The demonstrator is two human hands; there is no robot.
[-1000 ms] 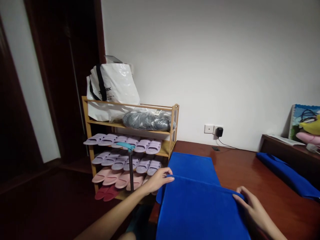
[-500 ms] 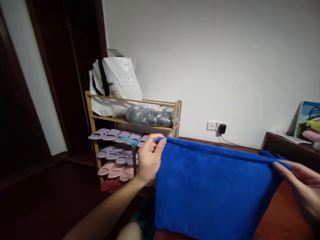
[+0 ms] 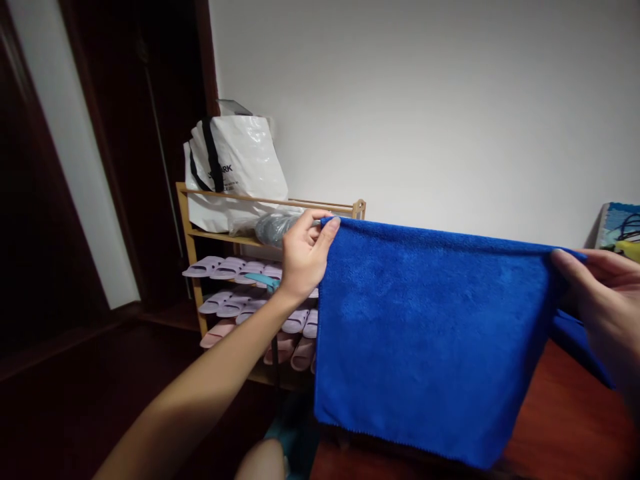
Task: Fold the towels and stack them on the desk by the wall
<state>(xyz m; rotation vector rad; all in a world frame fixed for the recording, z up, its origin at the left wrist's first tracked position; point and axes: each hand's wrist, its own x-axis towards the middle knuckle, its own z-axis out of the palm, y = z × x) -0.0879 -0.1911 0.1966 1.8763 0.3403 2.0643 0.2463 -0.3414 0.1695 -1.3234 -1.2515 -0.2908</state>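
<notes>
A blue towel (image 3: 430, 333) hangs spread out in front of me, its top edge stretched between my two hands. My left hand (image 3: 307, 257) pinches the upper left corner between thumb and fingers. At the upper right corner, my right hand (image 3: 607, 287) grips the fabric the same way, its fingers partly behind the cloth. The towel's bottom edge hangs free above a reddish-brown wooden table top (image 3: 560, 413). Behind my right hand lies more blue cloth (image 3: 583, 350); whether it is a separate piece I cannot tell.
A wooden shoe rack (image 3: 193, 287) against the white wall holds several rows of lilac and pink slippers (image 3: 230, 268). On its top shelf stand a white bag (image 3: 245, 157) and a plastic-wrapped grey bundle (image 3: 275, 229). A colourful picture (image 3: 617, 227) leans at the far right.
Both my hands have risen with the blue towel, so its bottom edge now shows above the table. The towel now covers the wall socket and more of the rack's right side.
</notes>
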